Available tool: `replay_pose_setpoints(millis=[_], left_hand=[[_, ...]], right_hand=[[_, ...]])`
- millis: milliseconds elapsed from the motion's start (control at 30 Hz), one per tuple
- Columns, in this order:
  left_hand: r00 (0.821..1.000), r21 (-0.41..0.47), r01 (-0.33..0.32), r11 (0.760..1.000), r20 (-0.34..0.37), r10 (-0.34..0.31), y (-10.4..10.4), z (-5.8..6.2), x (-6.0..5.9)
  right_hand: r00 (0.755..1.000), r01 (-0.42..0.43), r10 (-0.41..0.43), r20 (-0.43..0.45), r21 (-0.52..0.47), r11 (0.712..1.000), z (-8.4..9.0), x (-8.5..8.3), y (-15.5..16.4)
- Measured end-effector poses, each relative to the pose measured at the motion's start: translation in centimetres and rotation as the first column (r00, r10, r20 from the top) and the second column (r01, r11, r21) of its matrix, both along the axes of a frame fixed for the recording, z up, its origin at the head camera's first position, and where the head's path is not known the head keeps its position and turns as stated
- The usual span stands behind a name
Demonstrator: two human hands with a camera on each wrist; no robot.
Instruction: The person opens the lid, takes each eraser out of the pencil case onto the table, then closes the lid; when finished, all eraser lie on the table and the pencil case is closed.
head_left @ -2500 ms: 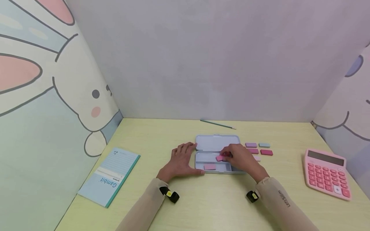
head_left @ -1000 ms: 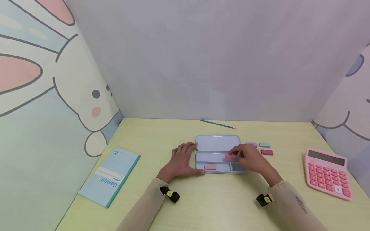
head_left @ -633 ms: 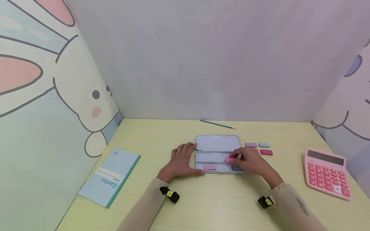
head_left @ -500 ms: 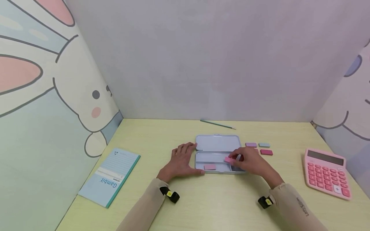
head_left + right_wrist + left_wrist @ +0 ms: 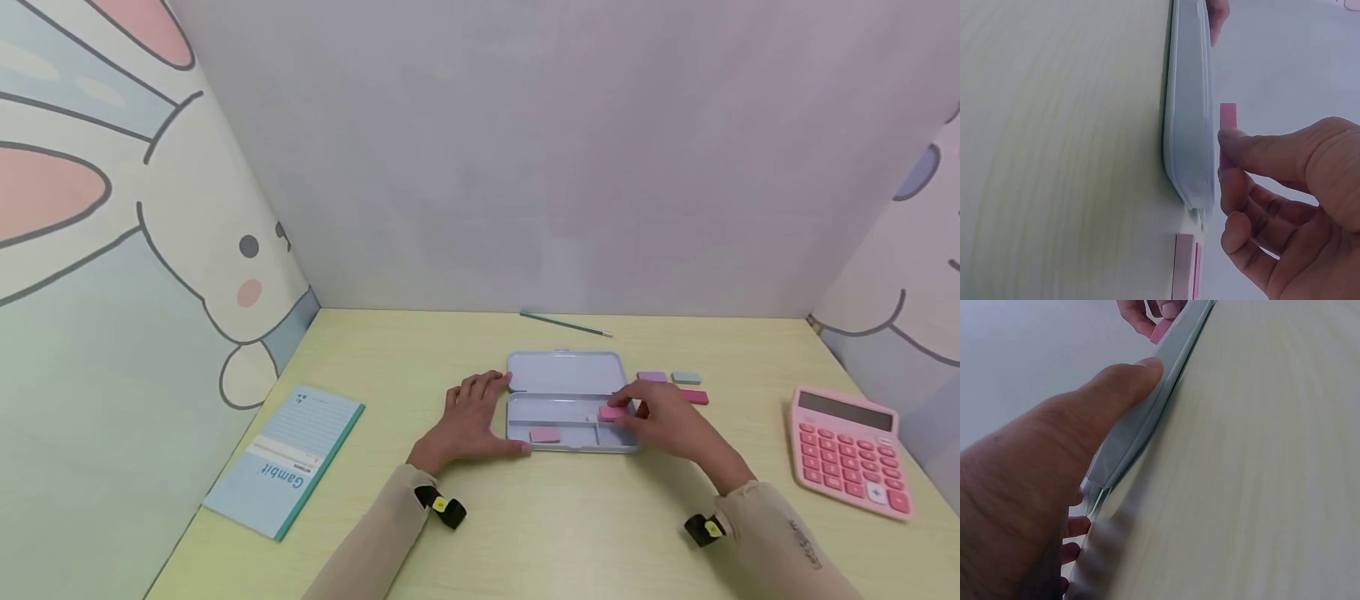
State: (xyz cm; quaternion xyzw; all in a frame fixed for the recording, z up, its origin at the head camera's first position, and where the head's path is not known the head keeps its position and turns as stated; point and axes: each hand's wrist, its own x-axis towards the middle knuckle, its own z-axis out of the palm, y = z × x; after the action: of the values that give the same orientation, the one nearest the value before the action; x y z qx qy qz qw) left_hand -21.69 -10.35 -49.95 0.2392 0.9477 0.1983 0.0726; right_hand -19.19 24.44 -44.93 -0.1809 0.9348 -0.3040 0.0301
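A pale lilac pencil case [image 5: 551, 407] lies with its lid [image 5: 566, 372] folded back on the far side. My left hand [image 5: 468, 417] spreads around its left end, the thumb touching the front wall and the fingers near the lid's corner. Between thumb and fingertips, my right hand [image 5: 667, 421] pinches a bright pink eraser [image 5: 612, 412] over the right part of the case. In the right wrist view this eraser [image 5: 1227, 117] is upright, just above the rim. A paler pink eraser [image 5: 544, 435] lies in the front compartment.
Right of the case lie a purple eraser [image 5: 652, 377], a blue one [image 5: 686, 377] and a dark pink one [image 5: 695, 397]; the hand hides others. A pencil [image 5: 566, 323] lies at the back, a notebook [image 5: 285, 458] far left, a pink calculator [image 5: 850, 452] far right.
The right hand has moved to the right along the case with the bright pink eraser, from near the middle to over the right part. The left hand has stayed in place.
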Motion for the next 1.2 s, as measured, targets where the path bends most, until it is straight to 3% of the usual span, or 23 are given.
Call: replay_pose_setpoints(millis=[300,800,1200], left_hand=[[1.0,-0.015,-0.006,1.0,-0.001,0.006,0.0,-0.1,-0.1],[1.0,-0.011,-0.004,1.0,-0.002,0.004,0.0,-0.1,0.0],[1.0,-0.007,-0.008,1.0,0.003,0.008,0.0,-0.1,0.1]], right_hand=[[0.987,0.033,-0.029,-0.157,0.027,0.999,-0.1,0.2,3.1],[0.981,0.191,-0.185,-0.053,0.156,0.969,-0.4,0.9,8.0],[0.979,0.201,-0.191,-0.066,0.217,0.955,-0.9,0.9,9.4]])
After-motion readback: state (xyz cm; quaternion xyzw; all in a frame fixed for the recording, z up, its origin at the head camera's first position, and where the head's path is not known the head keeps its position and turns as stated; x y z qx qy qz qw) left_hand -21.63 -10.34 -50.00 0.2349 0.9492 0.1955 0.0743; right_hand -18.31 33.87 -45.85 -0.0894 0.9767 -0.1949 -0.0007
